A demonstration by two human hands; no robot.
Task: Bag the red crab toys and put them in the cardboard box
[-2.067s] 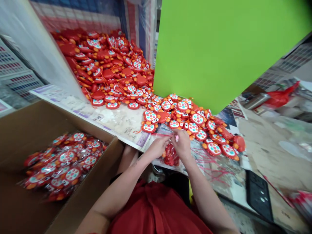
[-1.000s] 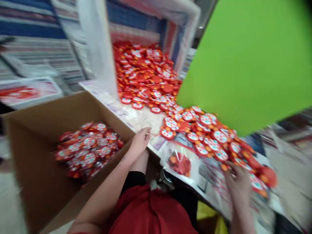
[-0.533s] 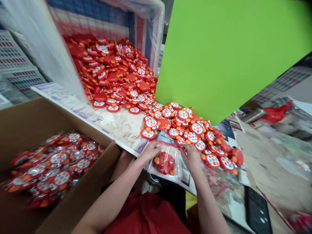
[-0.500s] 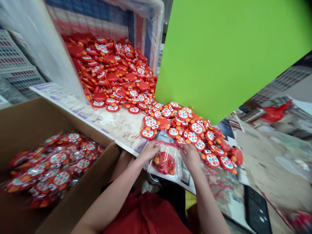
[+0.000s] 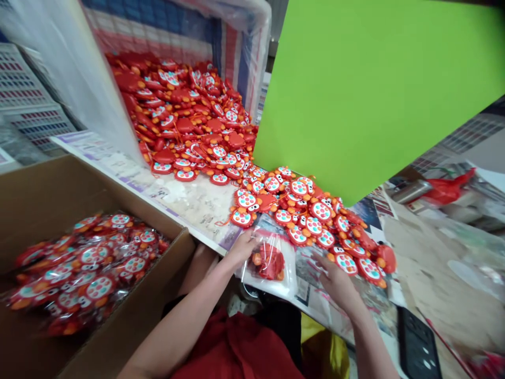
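A small clear plastic bag [image 5: 290, 263] lies at the front edge of the table, with a red crab-shaped toy [image 5: 272, 262] inside, its plain red side up. My left hand [image 5: 243, 249] is closed on the bag's upper left edge, fingertips pinching the film. To the right of the bag, and apart from it, is my right hand [image 5: 335, 279], its fingers loosely stretched out over the table and nothing visible in them. Just beyond both hands is a loose pile of red crab toys [image 5: 315, 210] with orange claws and dotted white ovals.
A large lined crate [image 5: 258, 63] on its side spills more toys at the back left. An open cardboard box [image 5: 158, 202] at left holds several bagged toys [image 5: 98, 263]. A green board [image 5: 355, 95] stands behind the pile. A black phone [image 5: 418, 337] lies at right.
My right hand has come off the bag's upper right edge and moved right and slightly down. My left hand keeps hold of the bag. The view has shifted slightly.
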